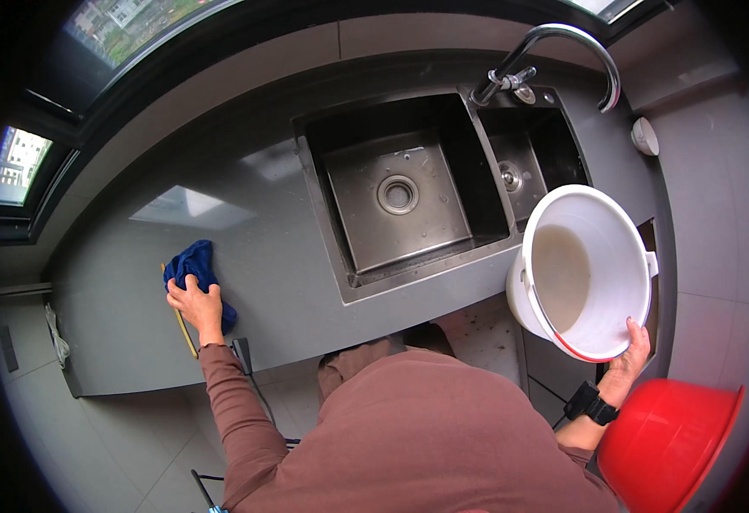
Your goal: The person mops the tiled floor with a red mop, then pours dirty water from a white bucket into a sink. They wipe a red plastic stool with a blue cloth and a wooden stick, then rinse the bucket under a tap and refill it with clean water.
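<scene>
A crumpled blue cloth (194,263) lies on the grey countertop, and my left hand (196,306) has its fingers curled into it. Beside the cloth runs a thin yellow strip (186,330), partly covered by the hand and cloth. On the other side, my right hand (631,349) grips the rim of a white plastic bucket (618,256). The bucket is tilted at the counter's front edge, near the small sink basin. Murky greyish-brown water (560,276) sits in it. A red arc, perhaps the handle's grip, shows along its lower rim.
A dark double sink has a large basin (400,237) and a small basin (522,144), with a chrome faucet (560,32) behind. A white bowl (645,136) stands at the right. A red basin (669,442) is below my right forearm. A black plug (241,356) with its cord hangs at the counter edge.
</scene>
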